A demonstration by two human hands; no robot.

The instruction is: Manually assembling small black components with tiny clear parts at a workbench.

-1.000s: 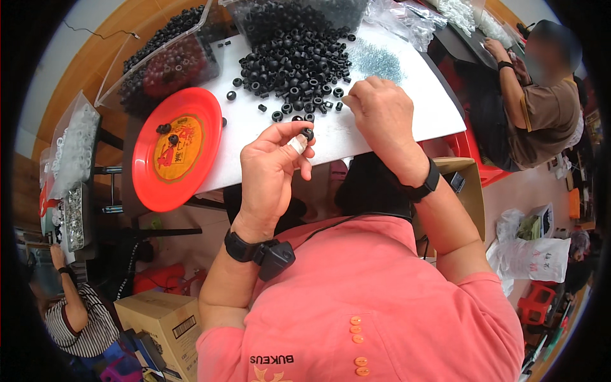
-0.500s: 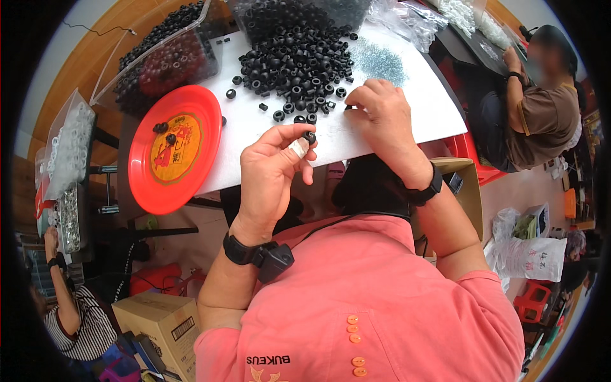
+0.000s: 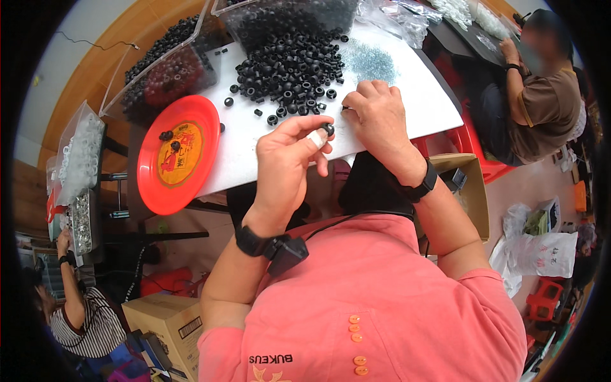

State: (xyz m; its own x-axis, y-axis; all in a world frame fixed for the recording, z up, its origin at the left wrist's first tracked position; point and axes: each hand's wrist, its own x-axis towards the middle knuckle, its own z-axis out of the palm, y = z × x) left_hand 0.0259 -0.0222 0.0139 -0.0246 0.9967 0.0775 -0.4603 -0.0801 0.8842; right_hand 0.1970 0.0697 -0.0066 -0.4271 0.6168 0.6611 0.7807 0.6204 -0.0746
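My left hand (image 3: 284, 167), with a white wrap on one finger, pinches a round black cord-lock body (image 3: 328, 128) with a hole in it. Close to its right, my right hand (image 3: 380, 127) has thumb and fingers closed on a small black piece (image 3: 345, 108), mostly covered by the fingertips. Just beyond both hands a heap of loose black cord-lock parts (image 3: 289, 67), balls and short cylinders, spreads over the white table sheet (image 3: 420, 95). A pile of tiny silvery pieces, apparently springs (image 3: 372, 62), lies right of the heap.
On the left, a red plate (image 3: 147, 162) carries a few black pieces. Clear plastic bins (image 3: 168, 70) of black parts stand behind it, and another bin (image 3: 318, 19) is at the back. A cardboard box (image 3: 474, 197) sits below the table's right side. People work at both sides.
My left hand has shifted right and slightly up with the cord-lock body, closer to my right hand. My right hand keeps its pinch and has barely moved. The view has shifted slightly.
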